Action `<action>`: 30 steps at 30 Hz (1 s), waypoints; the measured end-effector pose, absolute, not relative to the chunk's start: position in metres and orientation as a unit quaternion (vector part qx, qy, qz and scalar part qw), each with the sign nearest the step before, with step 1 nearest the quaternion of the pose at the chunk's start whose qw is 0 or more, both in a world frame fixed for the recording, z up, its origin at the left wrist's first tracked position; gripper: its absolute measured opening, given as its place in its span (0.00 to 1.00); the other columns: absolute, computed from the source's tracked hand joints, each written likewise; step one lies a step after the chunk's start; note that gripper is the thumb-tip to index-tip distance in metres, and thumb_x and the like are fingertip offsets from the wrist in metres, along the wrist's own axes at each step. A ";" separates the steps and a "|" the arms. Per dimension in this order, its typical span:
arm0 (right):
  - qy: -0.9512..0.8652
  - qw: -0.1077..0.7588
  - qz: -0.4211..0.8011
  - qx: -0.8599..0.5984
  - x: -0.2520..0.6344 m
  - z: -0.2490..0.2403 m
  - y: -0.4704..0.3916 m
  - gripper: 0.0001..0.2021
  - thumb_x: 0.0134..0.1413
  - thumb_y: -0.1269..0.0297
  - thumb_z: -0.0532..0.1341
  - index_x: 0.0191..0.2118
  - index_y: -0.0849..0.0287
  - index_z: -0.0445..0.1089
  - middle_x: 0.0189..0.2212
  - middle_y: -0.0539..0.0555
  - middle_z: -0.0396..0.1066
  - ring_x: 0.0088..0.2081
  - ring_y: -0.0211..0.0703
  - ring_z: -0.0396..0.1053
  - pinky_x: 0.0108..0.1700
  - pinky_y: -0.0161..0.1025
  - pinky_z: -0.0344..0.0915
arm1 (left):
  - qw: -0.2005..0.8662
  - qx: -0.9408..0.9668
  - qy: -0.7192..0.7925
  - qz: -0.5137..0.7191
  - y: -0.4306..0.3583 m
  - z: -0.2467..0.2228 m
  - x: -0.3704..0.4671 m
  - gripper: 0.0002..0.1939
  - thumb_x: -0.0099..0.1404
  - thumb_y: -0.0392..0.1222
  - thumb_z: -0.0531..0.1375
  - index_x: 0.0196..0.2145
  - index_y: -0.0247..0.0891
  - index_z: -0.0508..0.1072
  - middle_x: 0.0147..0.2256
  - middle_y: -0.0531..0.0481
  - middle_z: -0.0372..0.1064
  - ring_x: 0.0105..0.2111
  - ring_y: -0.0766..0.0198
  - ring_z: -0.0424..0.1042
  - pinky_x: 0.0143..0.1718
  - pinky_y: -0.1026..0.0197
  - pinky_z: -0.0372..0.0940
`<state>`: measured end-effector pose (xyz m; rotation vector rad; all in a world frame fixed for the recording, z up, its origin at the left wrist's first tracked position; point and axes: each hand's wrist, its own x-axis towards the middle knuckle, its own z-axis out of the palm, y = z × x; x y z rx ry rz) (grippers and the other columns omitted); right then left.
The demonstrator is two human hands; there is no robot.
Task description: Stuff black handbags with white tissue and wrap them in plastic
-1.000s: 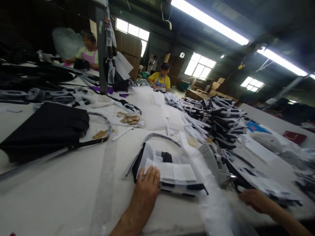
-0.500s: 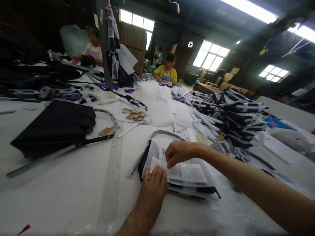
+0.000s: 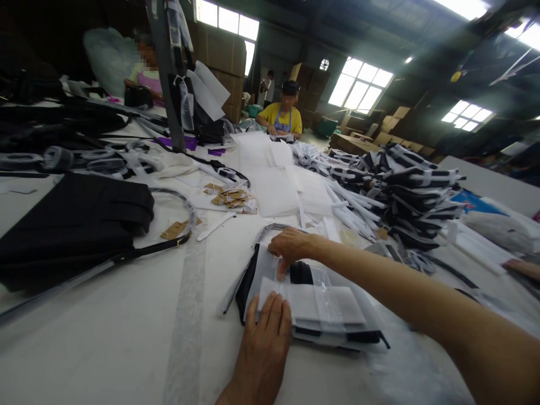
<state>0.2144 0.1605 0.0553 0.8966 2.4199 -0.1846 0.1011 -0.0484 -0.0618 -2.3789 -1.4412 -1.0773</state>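
A black handbag (image 3: pixel 246 286) lies in front of me, mostly covered by white packing sheets and clear plastic, its wrapped handle (image 3: pixel 270 226) curving up at the back. My left hand (image 3: pixel 265 332) rests flat on the near edge of a folded white foam sheet (image 3: pixel 337 304) on top of the bag, fingers stretched out. Over the bag's upper left part, my right hand (image 3: pixel 289 247) has curled fingers, with one digit pointing down at the white wrapping. Whatever its fingertips hold is too small or hidden to make out. Beside it a black strip (image 3: pixel 301 273) shows between the sheets.
Left stands another black handbag (image 3: pixel 76 219) with a wrapped strap. Brown tags (image 3: pixel 230 197) and white foam sheets (image 3: pixel 274 188) lie farther back. Wrapped black pieces (image 3: pixel 415 197) are stacked at the right. A co-worker in yellow (image 3: pixel 282 115) sits across the table; another person (image 3: pixel 147 79) is at far left.
My right hand has moved left and slightly up over the bag, and the black strip has come into view beside it. My left hand still presses on the foam sheet.
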 end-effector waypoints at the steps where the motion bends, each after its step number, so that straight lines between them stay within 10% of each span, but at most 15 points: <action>1: 0.888 0.240 -0.103 0.379 0.226 0.057 0.165 0.30 0.34 0.42 0.72 0.41 0.57 0.75 0.37 0.55 0.76 0.39 0.51 0.72 0.39 0.40 0.64 | 0.079 -0.797 -0.481 -0.357 -0.049 -0.061 0.101 0.17 0.71 0.37 0.51 0.55 0.34 0.68 0.52 0.42 0.71 0.58 0.54 0.65 0.62 0.42 0.53; 12: 0.769 0.027 -0.365 0.525 0.270 0.017 0.144 0.27 0.30 0.45 0.74 0.36 0.58 0.72 0.30 0.47 0.71 0.33 0.39 0.66 0.32 0.32 0.58 | 0.111 -0.810 -0.463 -0.342 -0.046 -0.062 0.096 0.17 0.70 0.36 0.50 0.55 0.35 0.68 0.52 0.43 0.72 0.57 0.54 0.66 0.60 0.43 0.56; 19: 0.762 0.009 -0.406 0.505 0.279 0.007 0.132 0.23 0.39 0.46 0.70 0.37 0.58 0.73 0.30 0.47 0.71 0.32 0.39 0.65 0.33 0.34 0.58 | 0.107 -0.844 -0.389 -0.353 -0.030 -0.035 0.073 0.21 0.66 0.55 0.58 0.51 0.39 0.70 0.48 0.46 0.75 0.46 0.58 0.74 0.47 0.56 0.69; 25: 0.754 0.009 -0.421 0.504 0.275 0.008 0.118 0.19 0.37 0.52 0.71 0.34 0.58 0.71 0.28 0.45 0.68 0.32 0.39 0.62 0.32 0.33 0.54 | -0.048 -0.781 -0.608 -0.135 0.072 0.029 -0.002 0.14 0.69 0.40 0.56 0.52 0.48 0.69 0.52 0.54 0.71 0.52 0.66 0.70 0.53 0.66 0.63; 30: 0.752 0.007 -0.423 0.505 0.273 0.009 0.113 0.18 0.38 0.53 0.70 0.33 0.57 0.69 0.29 0.46 0.67 0.33 0.40 0.61 0.32 0.34 0.53 | -0.022 -0.686 -0.725 -0.052 0.160 0.024 -0.076 0.11 0.65 0.34 0.54 0.44 0.34 0.72 0.47 0.36 0.71 0.50 0.48 0.71 0.49 0.49 0.65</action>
